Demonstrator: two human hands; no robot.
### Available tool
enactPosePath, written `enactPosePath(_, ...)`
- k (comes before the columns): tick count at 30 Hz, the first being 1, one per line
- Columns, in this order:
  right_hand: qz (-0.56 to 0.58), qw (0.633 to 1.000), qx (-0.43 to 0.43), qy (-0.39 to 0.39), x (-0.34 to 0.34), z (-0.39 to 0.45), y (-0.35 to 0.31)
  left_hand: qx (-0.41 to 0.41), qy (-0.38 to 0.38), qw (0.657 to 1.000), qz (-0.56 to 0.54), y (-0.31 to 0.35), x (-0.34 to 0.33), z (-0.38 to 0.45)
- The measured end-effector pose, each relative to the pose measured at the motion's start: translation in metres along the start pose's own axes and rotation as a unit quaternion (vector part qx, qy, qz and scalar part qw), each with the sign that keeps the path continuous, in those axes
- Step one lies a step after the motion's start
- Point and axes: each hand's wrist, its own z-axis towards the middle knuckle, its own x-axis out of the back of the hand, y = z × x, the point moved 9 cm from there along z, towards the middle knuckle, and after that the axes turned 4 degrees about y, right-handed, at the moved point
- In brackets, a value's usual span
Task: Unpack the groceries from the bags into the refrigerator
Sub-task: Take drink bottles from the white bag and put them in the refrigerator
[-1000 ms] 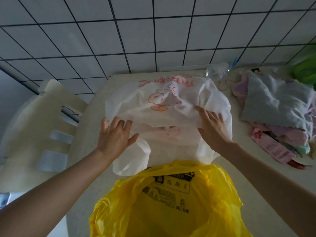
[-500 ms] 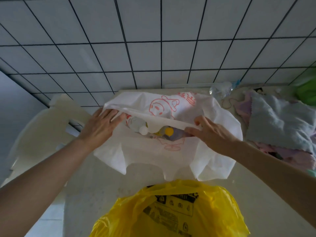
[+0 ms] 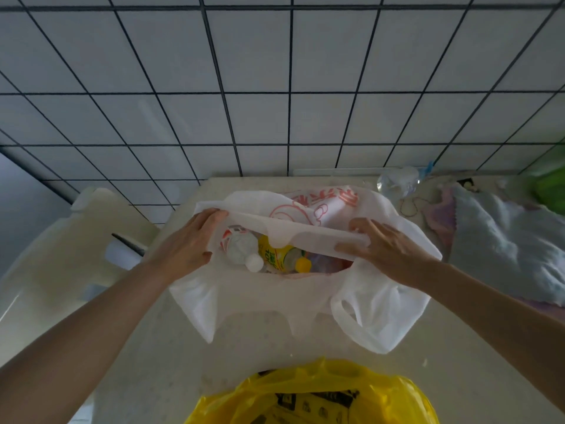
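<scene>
1. The white bag (image 3: pixel 275 301) lies on the desk (image 3: pixel 146 377), mouth open.
2. The left hand (image 3: pixel 186 249) and right hand (image 3: pixel 388 249) each have a curled grip on its upper rim.
3. A yellow-capped bottle (image 3: pixel 284 255) and a white-capped bottle (image 3: pixel 244 249) lie inside.
4. The yellow bag (image 3: pixel 312 396) sits nearer.

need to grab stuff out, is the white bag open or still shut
Open. The left hand and right hand hold the white bag mouth apart, showing bottles inside.
</scene>
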Motion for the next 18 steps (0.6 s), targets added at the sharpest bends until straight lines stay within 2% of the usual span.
enactPosePath(3,-0.011,1.0,-0.007,-0.014,-0.01,0.001,0.023,0.001,-0.036,0.999,-0.003,-0.004,-0.008,0.012)
enactPosePath(6,-0.003,0.996,-0.084,0.022,-0.005,0.004,0.053,-0.006,-0.061,0.998,-0.027,-0.001,-0.019,0.028)
enactPosePath(9,0.022,0.985,-0.171,0.023,-0.006,0.01,0.067,0.007,-0.067,0.997,-0.04,-0.001,-0.023,0.044)
enactPosePath(14,0.001,0.965,-0.249,-0.087,-0.031,0.016,0.082,0.022,-0.104,0.994,-0.025,-0.014,-0.029,0.056)
enactPosePath(18,0.088,0.946,-0.297,-0.093,-0.04,0.022,0.103,0.036,-0.118,0.992,-0.039,-0.025,-0.034,0.062)
